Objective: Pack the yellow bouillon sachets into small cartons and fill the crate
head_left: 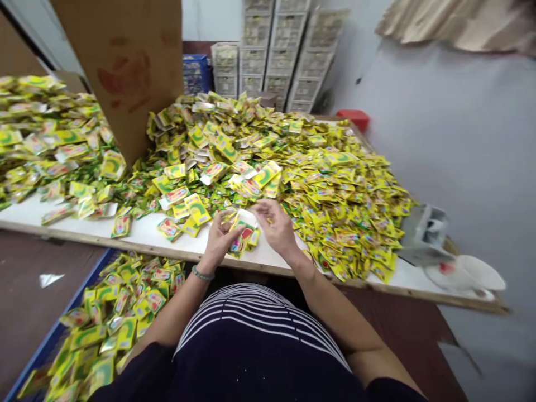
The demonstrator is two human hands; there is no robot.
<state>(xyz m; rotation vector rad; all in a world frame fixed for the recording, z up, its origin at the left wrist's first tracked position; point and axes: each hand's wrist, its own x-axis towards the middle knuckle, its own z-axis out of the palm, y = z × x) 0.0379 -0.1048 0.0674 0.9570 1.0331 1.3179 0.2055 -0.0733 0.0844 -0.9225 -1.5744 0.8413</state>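
Note:
In the head view, my left hand (220,237) holds a small yellow and green box (239,240) with its white flap raised, above the front edge of the white table. My right hand (274,226) is beside the flap with its fingers pinched together; whatever they hold is too small to make out. Several more yellow boxes (196,209) lie loose just beyond and left of my hands. To the right is a big heap of flat yellow packets (343,206), reaching close to my right hand.
A tall cardboard piece (129,72) stands at the left among the boxes. A blue-edged crate (69,312) of boxes sits below left. A grey container (422,234) and a white dish (479,273) are at the table's right end. Stacked crates (253,56) stand behind.

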